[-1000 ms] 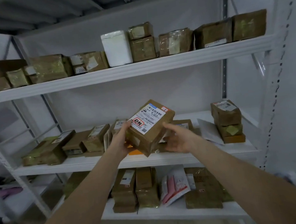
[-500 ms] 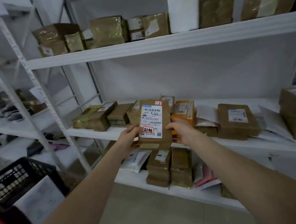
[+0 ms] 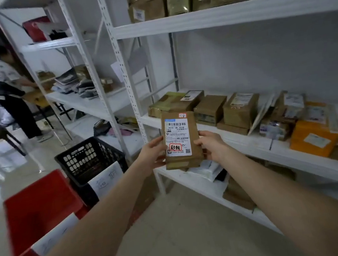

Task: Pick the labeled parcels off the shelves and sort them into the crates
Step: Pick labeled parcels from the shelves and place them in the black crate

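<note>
Both forearms reach forward, bare. Brown parcel [image 3: 181, 140] held upright between the two hands, in the air in front of the white shelving unit [image 3: 229, 14], label side toward the camera. Left hand [image 3: 153, 152] on the parcel's left edge, fingers curled narrow around behind it, thumb at the front edge. Right hand [image 3: 209, 144] on the right edge, thumb pressed along the side, fingers wrapped behind (fingertips themselves hidden by the parcel). White shipping label [image 3: 177, 136] covers most of the parcel's front: barcodes, a red-ringed stamp low on it, a small red-bordered sticker above.

Left of and below the parcel: red crate [image 3: 40, 206] on the floor, white paper sheet on its near wall. Just beyond it, black crate [image 3: 87, 157] with perforated walls, also carrying a paper sheet.

Behind the parcel: middle shelf with brown boxes [image 3: 209, 108] in a row; further right of the parcel, an orange package [image 3: 313, 137]. Upper shelf holds more brown parcels.

Far left of the parcel: a second person [image 3: 12, 92] standing at another rack, blurred.
</note>
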Demonstrator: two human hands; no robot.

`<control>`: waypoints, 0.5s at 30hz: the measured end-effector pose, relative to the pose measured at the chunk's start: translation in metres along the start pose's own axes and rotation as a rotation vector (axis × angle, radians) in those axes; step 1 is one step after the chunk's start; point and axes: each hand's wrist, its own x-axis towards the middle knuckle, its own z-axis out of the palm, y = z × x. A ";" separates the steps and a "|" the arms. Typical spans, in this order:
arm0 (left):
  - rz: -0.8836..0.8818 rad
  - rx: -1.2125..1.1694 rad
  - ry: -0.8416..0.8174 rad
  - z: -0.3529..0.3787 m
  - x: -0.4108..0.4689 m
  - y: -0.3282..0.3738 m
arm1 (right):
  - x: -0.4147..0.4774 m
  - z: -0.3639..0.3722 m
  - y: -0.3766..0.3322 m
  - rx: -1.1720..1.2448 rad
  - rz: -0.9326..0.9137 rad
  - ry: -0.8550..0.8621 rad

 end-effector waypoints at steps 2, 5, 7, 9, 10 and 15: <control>0.003 0.015 0.050 -0.026 0.006 -0.004 | 0.017 0.030 0.003 -0.026 0.008 -0.039; -0.005 0.001 0.149 -0.063 0.018 -0.007 | 0.043 0.074 0.007 -0.048 0.017 -0.113; -0.015 -0.011 0.214 -0.086 0.030 -0.009 | 0.062 0.102 0.010 -0.081 0.034 -0.159; -0.031 -0.018 0.263 -0.110 0.044 -0.011 | 0.086 0.131 0.014 -0.120 0.042 -0.198; -0.040 -0.023 0.286 -0.121 0.052 -0.012 | 0.099 0.145 0.015 -0.133 0.041 -0.216; -0.073 -0.050 0.377 -0.174 0.100 -0.011 | 0.168 0.215 0.018 -0.175 0.052 -0.341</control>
